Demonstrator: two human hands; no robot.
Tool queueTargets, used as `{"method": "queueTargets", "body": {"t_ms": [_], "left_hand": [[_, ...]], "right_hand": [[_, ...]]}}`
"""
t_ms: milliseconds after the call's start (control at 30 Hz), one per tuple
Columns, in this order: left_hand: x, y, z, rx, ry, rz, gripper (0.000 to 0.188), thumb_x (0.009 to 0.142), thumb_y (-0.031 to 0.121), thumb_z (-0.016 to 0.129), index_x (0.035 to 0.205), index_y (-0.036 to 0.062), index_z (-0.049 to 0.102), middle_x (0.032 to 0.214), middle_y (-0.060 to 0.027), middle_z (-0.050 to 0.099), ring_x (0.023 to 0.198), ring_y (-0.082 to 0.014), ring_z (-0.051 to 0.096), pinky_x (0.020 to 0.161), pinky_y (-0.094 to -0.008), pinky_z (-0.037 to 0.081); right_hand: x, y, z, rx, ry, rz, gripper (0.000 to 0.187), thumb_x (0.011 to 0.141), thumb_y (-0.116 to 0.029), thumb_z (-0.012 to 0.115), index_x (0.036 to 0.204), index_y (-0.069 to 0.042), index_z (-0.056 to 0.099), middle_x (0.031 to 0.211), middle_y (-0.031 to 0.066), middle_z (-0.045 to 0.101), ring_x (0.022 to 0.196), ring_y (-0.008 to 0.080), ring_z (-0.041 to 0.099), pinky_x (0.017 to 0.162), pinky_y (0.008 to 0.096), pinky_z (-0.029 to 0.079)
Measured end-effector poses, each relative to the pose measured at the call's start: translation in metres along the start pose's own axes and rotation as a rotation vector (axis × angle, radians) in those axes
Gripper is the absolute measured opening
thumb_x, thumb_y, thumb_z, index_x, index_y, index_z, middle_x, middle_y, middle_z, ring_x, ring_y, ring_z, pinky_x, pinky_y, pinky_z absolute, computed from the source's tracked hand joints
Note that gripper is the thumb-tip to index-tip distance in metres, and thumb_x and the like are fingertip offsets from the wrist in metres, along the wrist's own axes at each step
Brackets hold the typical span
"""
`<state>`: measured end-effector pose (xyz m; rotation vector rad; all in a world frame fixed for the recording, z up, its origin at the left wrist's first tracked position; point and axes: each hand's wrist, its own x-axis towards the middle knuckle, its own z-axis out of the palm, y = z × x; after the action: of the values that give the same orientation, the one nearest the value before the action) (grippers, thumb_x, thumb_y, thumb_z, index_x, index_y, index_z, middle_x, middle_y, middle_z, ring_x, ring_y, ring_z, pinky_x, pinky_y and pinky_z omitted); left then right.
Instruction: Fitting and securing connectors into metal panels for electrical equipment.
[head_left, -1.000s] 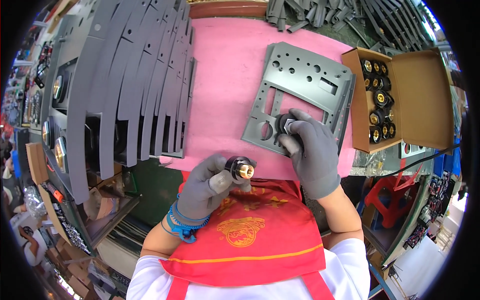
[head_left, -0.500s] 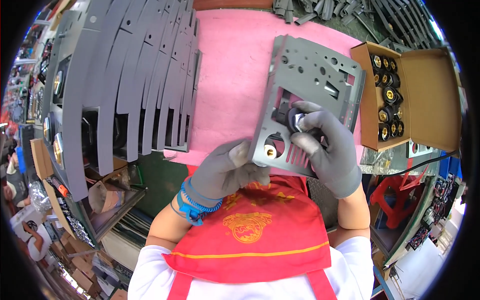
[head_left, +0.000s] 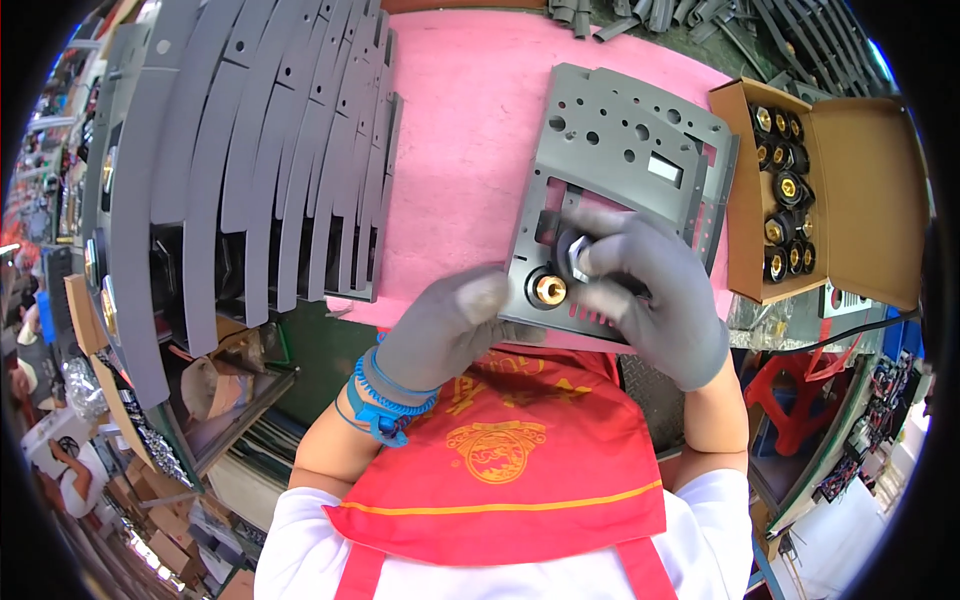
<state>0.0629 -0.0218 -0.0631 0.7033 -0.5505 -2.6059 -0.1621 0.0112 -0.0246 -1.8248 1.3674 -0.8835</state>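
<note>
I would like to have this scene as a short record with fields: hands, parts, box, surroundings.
left hand: gloved, at the grey panel's near-left corner, partly hidden beneath it
right hand: gloved, slightly blurred, holding a black-and-silver piece
brass fitting: showing in the panel's round hole
cardboard box: open, right, containing black-and-brass fittings
left side: row of grey panels
work surface: pink

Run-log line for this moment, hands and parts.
left hand: at panel near-left corner, grip unclear | right hand: holding black-silver part | brass fitting: showing in panel hole | box: open
</note>
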Motion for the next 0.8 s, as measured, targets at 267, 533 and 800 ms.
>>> {"method": "queueTargets", "body": {"t_ms": [267,533,800], "left_hand": [[0.008,0.001,-0.01,0.0,-0.029,0.005,0.062,0.095,0.045,0.05,0.137,0.0002,0.045,0.127,-0.0092,0.058,0.113,-0.0188,0.057,0.088,-0.0331,0.049],[0.009,-0.004,-0.011,-0.087,-0.091,0.047,0.042,0.1,0.033,0.048,0.127,0.0016,0.055,0.116,-0.0069,0.061,0.102,-0.0151,0.059,0.082,-0.0303,0.05],[0.01,-0.001,-0.007,-0.063,-0.059,0.016,0.044,0.099,0.035,0.05,0.127,0.0016,0.055,0.114,-0.0054,0.062,0.1,-0.0146,0.06,0.082,-0.0299,0.051]], "right_hand": [[0.008,-0.013,-0.007,-0.32,-0.058,-0.219,0.027,0.078,-0.022,0.072,0.102,-0.013,0.064,0.122,0.0077,0.063,0.11,0.032,0.059,0.095,0.0448,0.043],[0.011,-0.015,-0.009,-0.446,-0.116,-0.307,0.03,0.075,-0.018,0.072,0.102,-0.009,0.066,0.112,0.0067,0.064,0.103,0.0267,0.061,0.093,0.0436,0.045],[0.014,-0.017,-0.001,-0.418,-0.108,-0.322,0.031,0.072,-0.024,0.076,0.096,-0.007,0.065,0.097,0.0079,0.064,0.088,0.0283,0.061,0.088,0.043,0.046]]}}
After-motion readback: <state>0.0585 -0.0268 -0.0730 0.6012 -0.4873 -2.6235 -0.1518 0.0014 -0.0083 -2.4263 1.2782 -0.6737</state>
